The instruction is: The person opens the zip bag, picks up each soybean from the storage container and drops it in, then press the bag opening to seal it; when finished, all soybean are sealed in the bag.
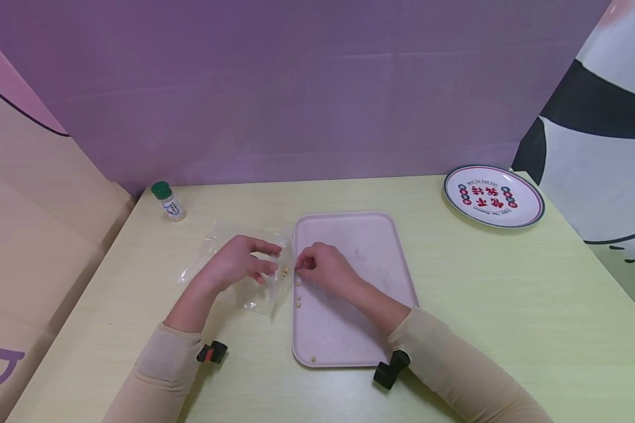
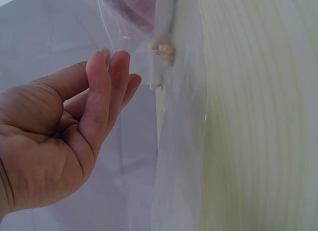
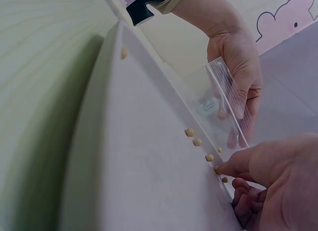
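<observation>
A clear plastic bag [image 1: 254, 296] [image 3: 211, 104] lies against the left edge of the pink tray [image 1: 360, 247], with several pale beans inside [image 2: 164, 51]. My left hand [image 1: 238, 264] [image 2: 54, 136] [image 3: 241, 77] pinches the bag's upper edge between thumb and fingers. At the tray's left rim, my right hand [image 1: 325, 267] [image 3: 278, 176] has its fingers curled and its fingertips on a small bean [image 3: 216, 170]. More beans [image 3: 190, 132] sit along that rim inside the tray, and one bean [image 1: 313, 359] rests near its front left corner.
A small bottle with a green cap [image 1: 162, 191] stands at the table's back left. The oval plate with red writing [image 1: 487, 214] is at the back right. Purple cloth [image 1: 317, 88] hangs behind the table [image 1: 481, 294].
</observation>
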`<state>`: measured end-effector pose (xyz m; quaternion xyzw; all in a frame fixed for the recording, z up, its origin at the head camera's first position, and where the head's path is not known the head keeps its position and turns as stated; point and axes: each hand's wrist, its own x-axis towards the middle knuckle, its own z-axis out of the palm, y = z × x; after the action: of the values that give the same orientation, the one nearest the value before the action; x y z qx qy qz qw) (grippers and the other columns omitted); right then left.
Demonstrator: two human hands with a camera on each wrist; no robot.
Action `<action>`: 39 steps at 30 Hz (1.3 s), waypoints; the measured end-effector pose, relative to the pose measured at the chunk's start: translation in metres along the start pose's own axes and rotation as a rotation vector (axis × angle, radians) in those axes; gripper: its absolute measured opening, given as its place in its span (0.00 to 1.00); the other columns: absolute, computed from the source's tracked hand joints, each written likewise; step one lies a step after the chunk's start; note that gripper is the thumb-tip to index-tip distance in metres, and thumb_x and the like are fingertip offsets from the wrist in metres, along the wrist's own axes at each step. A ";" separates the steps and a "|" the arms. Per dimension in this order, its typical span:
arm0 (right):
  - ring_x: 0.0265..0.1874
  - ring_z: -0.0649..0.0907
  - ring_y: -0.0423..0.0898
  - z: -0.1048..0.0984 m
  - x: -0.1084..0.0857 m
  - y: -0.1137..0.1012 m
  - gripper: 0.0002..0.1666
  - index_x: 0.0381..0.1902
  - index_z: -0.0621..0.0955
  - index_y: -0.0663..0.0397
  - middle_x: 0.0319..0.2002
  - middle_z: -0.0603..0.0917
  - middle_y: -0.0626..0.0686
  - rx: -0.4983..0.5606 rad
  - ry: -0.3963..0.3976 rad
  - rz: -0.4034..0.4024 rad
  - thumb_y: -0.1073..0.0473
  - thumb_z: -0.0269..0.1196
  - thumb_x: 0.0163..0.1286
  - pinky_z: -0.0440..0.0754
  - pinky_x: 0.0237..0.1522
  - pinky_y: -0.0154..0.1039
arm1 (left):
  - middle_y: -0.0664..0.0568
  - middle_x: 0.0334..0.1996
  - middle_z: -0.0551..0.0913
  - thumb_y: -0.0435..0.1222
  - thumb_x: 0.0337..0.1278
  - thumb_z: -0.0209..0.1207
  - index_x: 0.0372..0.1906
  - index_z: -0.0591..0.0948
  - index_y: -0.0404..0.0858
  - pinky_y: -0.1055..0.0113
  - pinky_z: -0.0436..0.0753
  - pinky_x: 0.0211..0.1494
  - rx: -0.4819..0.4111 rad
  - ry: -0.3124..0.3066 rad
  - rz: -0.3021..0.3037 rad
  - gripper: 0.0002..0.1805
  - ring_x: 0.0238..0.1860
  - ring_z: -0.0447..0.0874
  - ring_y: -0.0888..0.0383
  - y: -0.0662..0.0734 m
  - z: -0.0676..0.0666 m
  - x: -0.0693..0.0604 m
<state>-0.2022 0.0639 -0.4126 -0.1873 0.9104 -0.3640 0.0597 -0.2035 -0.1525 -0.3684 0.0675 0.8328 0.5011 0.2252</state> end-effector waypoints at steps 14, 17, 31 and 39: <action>0.29 0.75 0.42 0.002 0.001 0.002 0.05 0.30 0.87 0.49 0.27 0.76 0.47 -0.044 0.007 -0.021 0.64 0.74 0.59 0.75 0.37 0.37 | 0.38 0.60 0.80 0.27 0.59 0.67 0.61 0.81 0.29 0.63 0.87 0.38 -0.005 -0.013 0.016 0.24 0.37 0.87 0.52 -0.002 0.000 0.001; 0.29 0.75 0.42 0.002 0.001 0.002 0.05 0.30 0.87 0.49 0.27 0.76 0.46 -0.060 0.003 -0.017 0.64 0.74 0.60 0.75 0.38 0.37 | 0.38 0.60 0.80 0.27 0.59 0.67 0.61 0.81 0.30 0.63 0.87 0.38 -0.002 -0.013 0.009 0.23 0.36 0.87 0.52 -0.001 0.001 0.002; 0.31 0.77 0.40 0.002 0.000 0.000 0.02 0.32 0.90 0.56 0.29 0.77 0.45 -0.054 -0.023 -0.003 0.62 0.73 0.62 0.78 0.40 0.35 | 0.40 0.59 0.81 0.27 0.59 0.67 0.61 0.81 0.31 0.63 0.87 0.39 0.010 -0.004 -0.016 0.23 0.34 0.87 0.51 0.001 0.001 -0.001; 0.31 0.78 0.41 0.002 0.000 0.001 0.03 0.31 0.89 0.57 0.29 0.77 0.46 -0.023 0.026 -0.021 0.63 0.72 0.62 0.78 0.39 0.34 | 0.40 0.60 0.81 0.27 0.60 0.67 0.61 0.81 0.31 0.63 0.87 0.39 0.005 -0.007 -0.004 0.23 0.34 0.87 0.52 0.001 0.001 -0.002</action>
<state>-0.2016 0.0631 -0.4150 -0.1926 0.9132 -0.3567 0.0421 -0.2016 -0.1521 -0.3674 0.0683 0.8335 0.4983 0.2289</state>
